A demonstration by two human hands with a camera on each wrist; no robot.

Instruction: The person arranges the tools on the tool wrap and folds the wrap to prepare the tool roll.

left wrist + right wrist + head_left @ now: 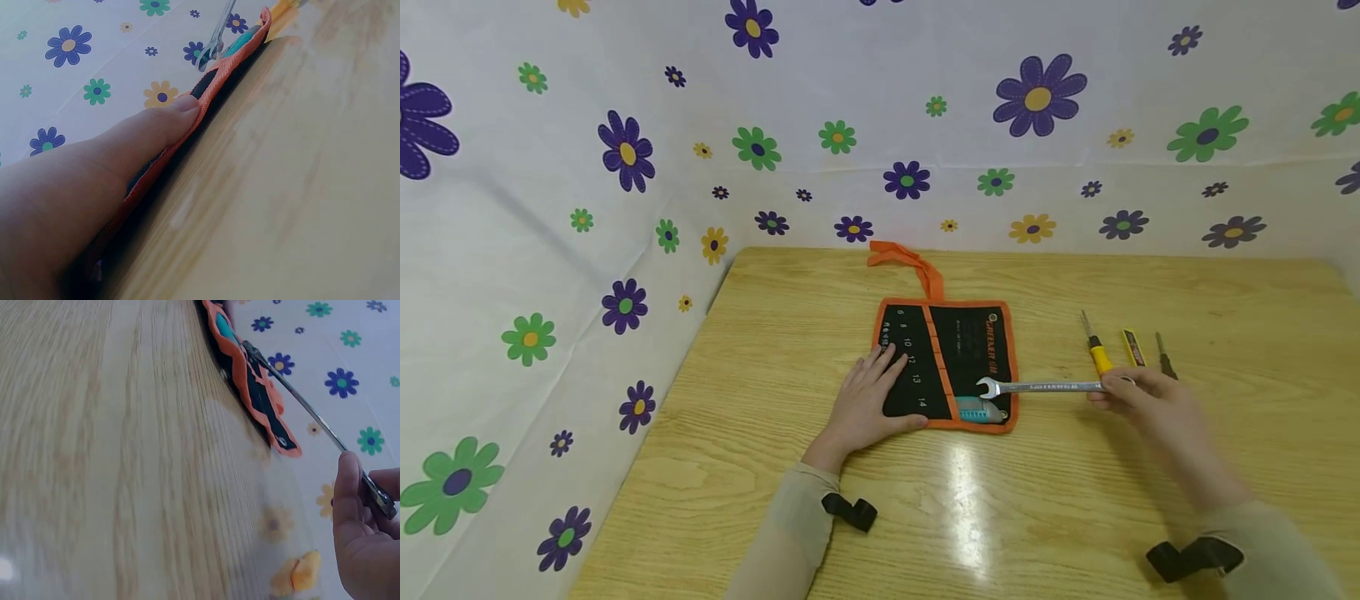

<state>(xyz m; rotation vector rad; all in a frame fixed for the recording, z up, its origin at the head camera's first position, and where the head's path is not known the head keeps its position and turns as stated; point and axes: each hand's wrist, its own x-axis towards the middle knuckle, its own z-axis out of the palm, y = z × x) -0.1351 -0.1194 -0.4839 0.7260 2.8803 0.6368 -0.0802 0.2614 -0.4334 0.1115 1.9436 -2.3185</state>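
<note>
A black tool pouch (966,350) with orange edging and numbered pockets lies flat on the table. My left hand (868,404) rests on its left part with fingers spread, the thumb along the near edge; in the left wrist view the thumb (150,128) lies on the orange trim. A teal and grey utility knife (977,409) sits in the pouch's near right pocket. My right hand (1157,412) pinches a silver combination wrench (1048,387) by its right end. The wrench's open jaw end points left, over the pouch just above the knife. In the right wrist view thumb and fingers grip the wrench (312,415).
Right of the pouch lie a yellow-handled screwdriver (1100,354), a small yellow and black pack (1134,347) and a dark-handled screwdriver (1164,358), partly behind my right hand. An orange strap (910,258) trails from the pouch's far edge. Flower-printed cloth (880,125) borders the wooden table (737,400).
</note>
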